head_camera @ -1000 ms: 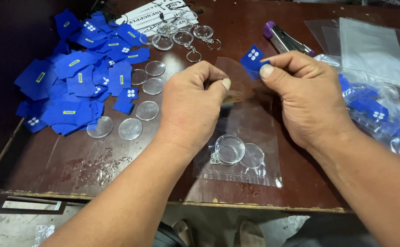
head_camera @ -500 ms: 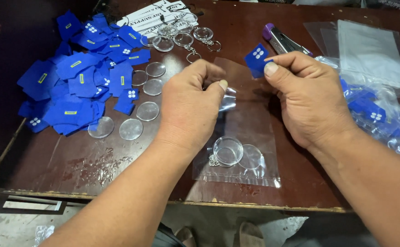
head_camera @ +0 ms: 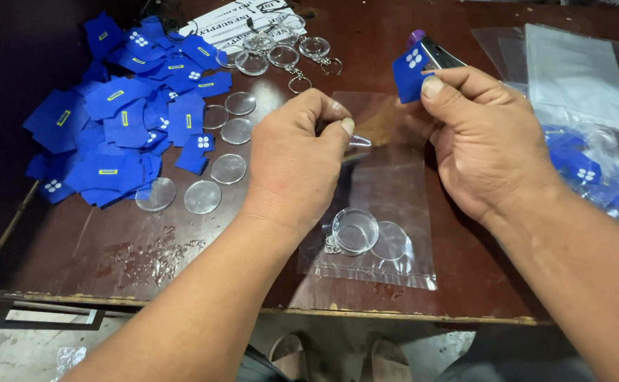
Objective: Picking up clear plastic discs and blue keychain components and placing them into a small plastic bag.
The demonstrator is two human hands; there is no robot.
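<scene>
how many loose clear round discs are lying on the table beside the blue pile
5 clear discs: two near the pile's top right, one below, two at the pile's lower edge. Others may hide under the blue pieces.

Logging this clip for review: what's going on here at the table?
A person holds the mouth of a clear plastic bag with the left hand, while the right hand pinches a small blue card above it. A clear round case already lies inside the bag. More blue cards and clear discs lie on the brown table.
</scene>
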